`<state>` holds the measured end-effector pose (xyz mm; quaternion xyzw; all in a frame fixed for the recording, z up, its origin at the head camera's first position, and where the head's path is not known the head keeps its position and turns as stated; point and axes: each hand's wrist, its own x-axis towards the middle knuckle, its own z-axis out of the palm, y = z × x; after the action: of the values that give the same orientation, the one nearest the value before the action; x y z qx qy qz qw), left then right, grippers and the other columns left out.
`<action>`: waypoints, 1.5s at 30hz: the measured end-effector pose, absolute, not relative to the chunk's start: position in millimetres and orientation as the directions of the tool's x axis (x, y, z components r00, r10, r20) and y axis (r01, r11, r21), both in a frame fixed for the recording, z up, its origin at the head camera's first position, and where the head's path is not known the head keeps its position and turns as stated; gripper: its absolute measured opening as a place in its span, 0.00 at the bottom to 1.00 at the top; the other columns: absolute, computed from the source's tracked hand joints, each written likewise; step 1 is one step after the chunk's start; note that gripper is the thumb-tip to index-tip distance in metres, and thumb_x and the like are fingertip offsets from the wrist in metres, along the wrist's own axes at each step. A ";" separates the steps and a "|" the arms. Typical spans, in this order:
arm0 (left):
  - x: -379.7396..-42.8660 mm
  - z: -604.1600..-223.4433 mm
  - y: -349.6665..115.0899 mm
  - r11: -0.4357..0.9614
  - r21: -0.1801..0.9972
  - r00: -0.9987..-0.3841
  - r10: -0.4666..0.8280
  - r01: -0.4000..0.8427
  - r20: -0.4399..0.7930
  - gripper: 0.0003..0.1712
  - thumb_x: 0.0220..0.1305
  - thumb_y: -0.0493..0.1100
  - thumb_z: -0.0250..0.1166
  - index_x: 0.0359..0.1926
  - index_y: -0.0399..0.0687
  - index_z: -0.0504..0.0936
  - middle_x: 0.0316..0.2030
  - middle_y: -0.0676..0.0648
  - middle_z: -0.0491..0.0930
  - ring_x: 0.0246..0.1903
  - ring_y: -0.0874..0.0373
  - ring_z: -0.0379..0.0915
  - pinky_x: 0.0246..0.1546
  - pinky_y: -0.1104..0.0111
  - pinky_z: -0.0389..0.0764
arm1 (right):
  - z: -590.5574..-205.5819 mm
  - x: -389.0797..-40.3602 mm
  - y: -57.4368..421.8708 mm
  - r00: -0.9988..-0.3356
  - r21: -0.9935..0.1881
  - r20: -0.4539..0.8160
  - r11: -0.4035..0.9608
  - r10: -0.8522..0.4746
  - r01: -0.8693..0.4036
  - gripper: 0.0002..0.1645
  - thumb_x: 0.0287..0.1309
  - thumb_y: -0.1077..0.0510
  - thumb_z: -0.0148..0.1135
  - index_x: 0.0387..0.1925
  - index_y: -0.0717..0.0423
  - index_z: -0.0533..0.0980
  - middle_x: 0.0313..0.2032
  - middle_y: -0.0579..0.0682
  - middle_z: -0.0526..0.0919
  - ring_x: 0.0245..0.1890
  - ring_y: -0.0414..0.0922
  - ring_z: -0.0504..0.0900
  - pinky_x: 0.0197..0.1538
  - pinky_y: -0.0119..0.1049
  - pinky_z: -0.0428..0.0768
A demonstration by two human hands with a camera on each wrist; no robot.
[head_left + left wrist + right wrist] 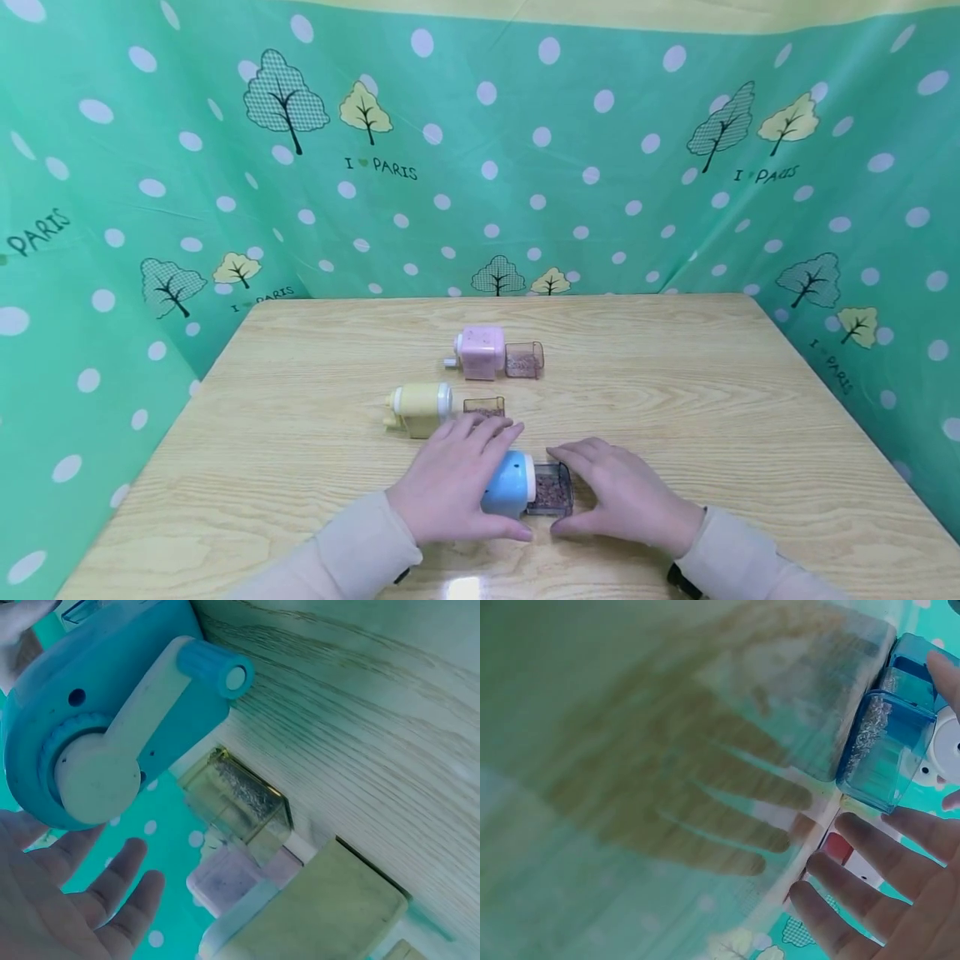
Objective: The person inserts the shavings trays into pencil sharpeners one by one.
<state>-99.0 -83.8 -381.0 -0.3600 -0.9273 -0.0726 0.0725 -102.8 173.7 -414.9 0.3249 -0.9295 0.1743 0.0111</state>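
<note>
A blue pencil sharpener [507,483] lies nearest the person, with a smoky see-through drawer [552,490] at its right end holding brownish shavings. My left hand [453,483] arches over the sharpener's left part, thumb in front and fingers beyond it. In the left wrist view its crank [139,727] shows a pale arm and blue knob, and the fingers are spread loosely beside the body. Around the drawer's right end stands my right hand [626,496], thumb on the near side and index finger on the far side. In the right wrist view its fingers are apart beside the drawer [889,754].
Behind the blue one stand a yellow sharpener [422,408] with an amber drawer [484,407] and, farther back, a pink sharpener [482,352] with a brownish drawer [523,360]. All are on a wood-grain table [712,383], enclosed by a green dotted curtain [585,208].
</note>
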 end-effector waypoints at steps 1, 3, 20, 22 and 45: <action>-99.1 -381.4 -83.1 0.731 0.084 -0.731 0.657 0.678 0.183 0.67 0.45 0.88 0.44 0.74 0.45 0.67 0.68 0.43 0.72 0.65 0.46 0.67 0.68 0.50 0.65 | -414.9 -102.8 173.5 -0.787 -0.314 0.134 0.728 -0.602 -0.610 0.57 0.42 0.22 0.63 0.62 0.60 0.78 0.57 0.57 0.83 0.56 0.56 0.81 0.56 0.59 0.79; -99.3 -382.2 -81.6 0.731 0.086 -0.733 0.658 0.676 0.173 0.67 0.45 0.88 0.43 0.74 0.45 0.68 0.67 0.43 0.73 0.64 0.46 0.68 0.67 0.50 0.66 | -415.0 -102.7 173.3 -0.783 -0.309 0.136 0.725 -0.607 -0.616 0.55 0.42 0.23 0.63 0.61 0.60 0.78 0.56 0.56 0.84 0.54 0.55 0.81 0.55 0.58 0.79; -100.3 -387.2 -74.0 0.738 0.071 -0.740 0.661 0.671 0.126 0.66 0.42 0.87 0.50 0.71 0.45 0.71 0.61 0.46 0.78 0.57 0.50 0.73 0.59 0.56 0.75 | -414.4 -105.2 173.3 -0.755 -0.263 0.154 0.710 -0.638 -0.654 0.45 0.45 0.30 0.68 0.56 0.59 0.81 0.48 0.50 0.86 0.45 0.47 0.81 0.48 0.49 0.84; -100.3 -388.0 -73.7 0.739 0.064 -0.740 0.661 0.671 0.124 0.66 0.41 0.87 0.52 0.70 0.45 0.71 0.61 0.46 0.79 0.56 0.50 0.73 0.58 0.56 0.75 | -414.5 -105.4 173.3 -0.754 -0.265 0.156 0.708 -0.638 -0.654 0.45 0.45 0.31 0.69 0.56 0.59 0.81 0.48 0.50 0.86 0.45 0.47 0.81 0.48 0.49 0.84; -102.8 -396.7 -70.9 0.744 0.071 -0.744 0.649 0.664 0.158 0.53 0.41 0.77 0.66 0.61 0.45 0.78 0.53 0.48 0.82 0.49 0.54 0.77 0.46 0.61 0.79 | -416.3 -105.0 173.0 -0.786 -0.303 0.113 0.733 -0.608 -0.610 0.41 0.43 0.38 0.73 0.57 0.57 0.81 0.47 0.48 0.85 0.45 0.44 0.81 0.47 0.47 0.83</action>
<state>-102.8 -70.9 -396.7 -0.3522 -0.9319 -0.0614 0.0618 -105.0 173.0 -416.3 0.3269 -0.9308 0.1637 0.0030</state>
